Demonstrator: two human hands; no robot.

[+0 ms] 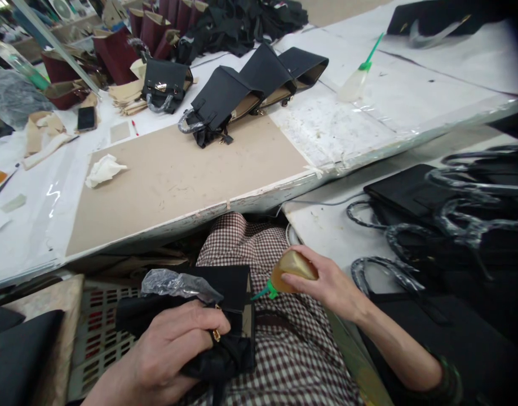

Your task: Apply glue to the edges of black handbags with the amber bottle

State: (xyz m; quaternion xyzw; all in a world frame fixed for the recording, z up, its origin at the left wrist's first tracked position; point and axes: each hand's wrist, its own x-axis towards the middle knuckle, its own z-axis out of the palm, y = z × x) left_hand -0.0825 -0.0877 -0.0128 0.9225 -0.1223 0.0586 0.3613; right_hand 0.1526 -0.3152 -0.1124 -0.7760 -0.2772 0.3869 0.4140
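My left hand (180, 344) is closed on a black handbag (229, 282) that rests on my lap. The bag's handle (178, 285) is wrapped in clear plastic, and a small gold clasp (217, 335) shows by my fingertips. In my right hand (326, 282) is a squeeze bottle (293, 272) of amber liquid with a green nozzle. It is tilted, its tip at the bag's right edge, where a beige strip of lining shows. Whether liquid is coming out cannot be made out.
Several black bags (229, 96) lie on the white table (301, 129) ahead, near a crumpled white tissue (105, 170). Another green-nozzled bottle (355, 82) stands farther back. Black pieces with plastic-wrapped handles (474, 225) are piled to my right. A plastic crate (102, 321) sits at lower left.
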